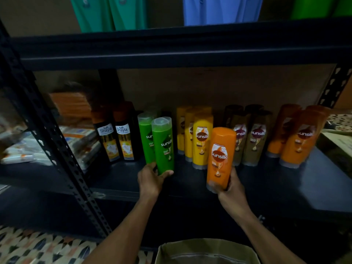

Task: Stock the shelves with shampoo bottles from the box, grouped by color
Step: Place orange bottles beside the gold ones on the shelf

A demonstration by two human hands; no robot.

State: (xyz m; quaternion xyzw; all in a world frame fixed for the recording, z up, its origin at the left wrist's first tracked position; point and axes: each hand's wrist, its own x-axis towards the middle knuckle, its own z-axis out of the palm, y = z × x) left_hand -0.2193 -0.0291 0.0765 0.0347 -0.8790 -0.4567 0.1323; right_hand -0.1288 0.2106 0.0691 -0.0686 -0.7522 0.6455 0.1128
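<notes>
My left hand (150, 181) grips the base of a green Sunsilk bottle (163, 144) that stands on the dark shelf (285, 187), in front of another green bottle (145, 138). An orange Sunsilk bottle (221, 157) is gripped at its lower end by my right hand (233, 189) and held upright in front of the shelf row. On the shelf stand groups by colour: black Shayla bottles (116, 138), yellow bottles (201, 140), brown bottles (251, 138) and orange bottles (299, 138) at the right. The cardboard box (205, 252) sits open below, between my forearms.
A perforated black upright (57, 149) slants down the left side of the shelf. Packaged goods (57, 145) lie on the neighbouring shelf at the left. The shelf above carries green (108, 12) and blue (221, 10) bottles. Patterned flooring (38, 246) shows at the bottom left.
</notes>
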